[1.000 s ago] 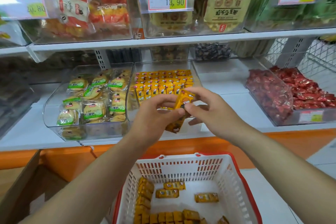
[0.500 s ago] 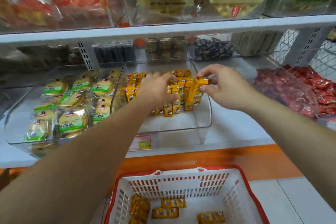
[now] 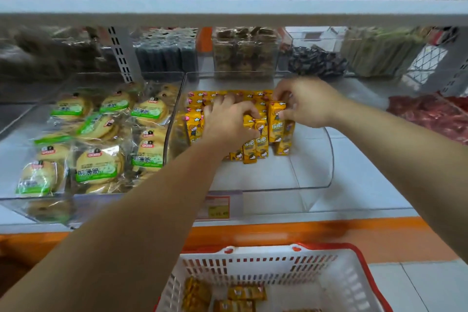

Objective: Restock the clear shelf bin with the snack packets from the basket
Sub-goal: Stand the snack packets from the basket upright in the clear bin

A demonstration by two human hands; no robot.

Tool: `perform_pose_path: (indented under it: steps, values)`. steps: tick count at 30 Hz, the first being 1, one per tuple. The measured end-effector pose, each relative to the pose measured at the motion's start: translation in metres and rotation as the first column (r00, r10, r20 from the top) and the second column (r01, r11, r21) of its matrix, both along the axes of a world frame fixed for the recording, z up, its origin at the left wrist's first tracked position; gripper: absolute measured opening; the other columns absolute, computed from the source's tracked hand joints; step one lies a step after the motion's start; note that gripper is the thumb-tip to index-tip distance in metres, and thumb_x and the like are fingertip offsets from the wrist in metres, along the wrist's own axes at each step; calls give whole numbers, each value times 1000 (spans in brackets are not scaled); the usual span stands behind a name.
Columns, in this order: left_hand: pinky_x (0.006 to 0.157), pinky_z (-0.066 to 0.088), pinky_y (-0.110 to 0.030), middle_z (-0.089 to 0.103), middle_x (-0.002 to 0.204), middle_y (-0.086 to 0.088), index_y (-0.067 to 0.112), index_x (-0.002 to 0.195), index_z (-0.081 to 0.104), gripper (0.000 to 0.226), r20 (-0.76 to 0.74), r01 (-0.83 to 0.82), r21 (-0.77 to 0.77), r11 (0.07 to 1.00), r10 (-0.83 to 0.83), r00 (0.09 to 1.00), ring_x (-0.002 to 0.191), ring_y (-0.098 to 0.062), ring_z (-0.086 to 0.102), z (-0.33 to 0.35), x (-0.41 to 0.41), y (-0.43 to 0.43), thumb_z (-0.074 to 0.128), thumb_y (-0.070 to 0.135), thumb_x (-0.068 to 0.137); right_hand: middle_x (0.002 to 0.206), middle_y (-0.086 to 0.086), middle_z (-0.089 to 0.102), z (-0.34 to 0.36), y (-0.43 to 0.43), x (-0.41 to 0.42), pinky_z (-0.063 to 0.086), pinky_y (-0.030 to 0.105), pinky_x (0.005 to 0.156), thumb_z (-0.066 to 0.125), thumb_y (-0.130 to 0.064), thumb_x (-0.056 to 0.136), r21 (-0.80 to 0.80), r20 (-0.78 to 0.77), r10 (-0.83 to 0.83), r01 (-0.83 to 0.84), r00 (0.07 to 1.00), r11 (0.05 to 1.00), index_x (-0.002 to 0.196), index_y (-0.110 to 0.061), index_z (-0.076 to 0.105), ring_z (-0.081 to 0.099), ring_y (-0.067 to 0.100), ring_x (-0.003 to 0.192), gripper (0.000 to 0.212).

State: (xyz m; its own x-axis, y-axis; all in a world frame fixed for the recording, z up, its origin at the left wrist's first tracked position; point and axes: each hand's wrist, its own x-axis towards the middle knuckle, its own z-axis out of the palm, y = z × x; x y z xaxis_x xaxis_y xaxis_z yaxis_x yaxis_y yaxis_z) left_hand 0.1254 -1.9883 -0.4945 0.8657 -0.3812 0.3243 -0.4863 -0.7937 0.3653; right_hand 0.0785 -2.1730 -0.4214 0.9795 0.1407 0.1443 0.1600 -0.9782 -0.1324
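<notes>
- Pinching one yellow snack packet (image 3: 276,121) upright inside the clear shelf bin (image 3: 328,159), my right hand (image 3: 309,104) holds it against the standing rows (image 3: 260,145).
- My left hand (image 3: 228,121), just beside it, curls over those rows and grips them.
- More packets (image 3: 247,292) lie in the basket (image 3: 253,267), below the bin's front.

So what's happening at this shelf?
A person is restocking a clear shelf bin with yellow snack packets. The right hand pinches an upright packet at the end of the front row, while the left hand curls over the packets beside it, steadying them. More of them lie in the white basket below, not yet shelved.
</notes>
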Motion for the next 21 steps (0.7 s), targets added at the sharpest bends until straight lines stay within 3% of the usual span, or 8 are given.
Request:
perform_pose_path:
  steps: [3, 7, 10, 13, 16, 18, 21]
  values:
    - [112, 22, -46, 51, 139, 7, 44, 107, 66, 34, 16, 10, -29, 1000, -9, 1000, 135, -21, 39, -4, -2, 0, 82, 46, 77, 101, 0, 67, 5, 7, 8, 52, 33, 73, 79, -35, 80, -203, -65, 3, -16, 998, 979, 109, -26, 66, 61, 21, 88, 34]
    - [113, 20, -45, 51, 137, 8, 45, 109, 66, 35, 25, 13, -46, 999, -12, 1000, 134, -19, 41, -6, -3, 0, 82, 46, 77, 76, -5, 57, 1, 26, 21, 39, 26, 55, 84, -38, 75, -408, -173, -35, -40, 984, 912, 84, -27, 58, 54, 16, 70, 30]
    - [113, 21, -45, 52, 135, 8, 44, 110, 66, 36, 34, 6, -36, 999, -5, 999, 133, -20, 42, -6, -4, -1, 81, 45, 78, 70, -6, 49, -8, 30, 24, 30, 25, 48, 83, -33, 76, -444, -151, -53, -20, 987, 896, 91, -23, 61, 51, 16, 67, 28]
    - [112, 25, -46, 52, 136, 5, 44, 115, 64, 38, 20, 16, 16, 1000, -16, 1000, 133, -21, 42, 0, -9, -1, 79, 45, 81, 73, -6, 51, -4, 25, 10, 36, 28, 57, 80, -39, 77, -388, -83, -48, 12, 995, 921, 87, -25, 60, 57, 22, 79, 26]
    - [109, 35, -46, 55, 133, 1, 38, 125, 62, 44, -39, 40, 100, 994, -36, 999, 130, -24, 47, 23, -19, 1, 75, 48, 85, 96, -4, 63, 7, 20, -22, 48, 32, 72, 78, -46, 76, -209, 15, -64, 66, 998, 976, 97, -31, 65, 62, 24, 98, 30]
    - [106, 44, -44, 58, 131, 1, 33, 126, 62, 44, -94, 62, 36, 997, -59, 994, 126, -23, 51, 43, -35, 7, 73, 50, 87, 101, -4, 63, 15, 18, -54, 51, 37, 83, 77, -48, 76, -45, 47, -80, 82, 996, 996, 103, -32, 68, 61, 23, 101, 33]
    - [94, 49, -34, 62, 123, 5, 30, 120, 66, 34, -117, 139, -74, 987, -147, 982, 113, -15, 57, 61, -79, 29, 72, 44, 90, 93, -10, 57, 19, 15, -107, 51, 39, 84, 78, -44, 77, 122, 67, -74, 65, 995, 990, 95, -31, 68, 59, 19, 94, 25]
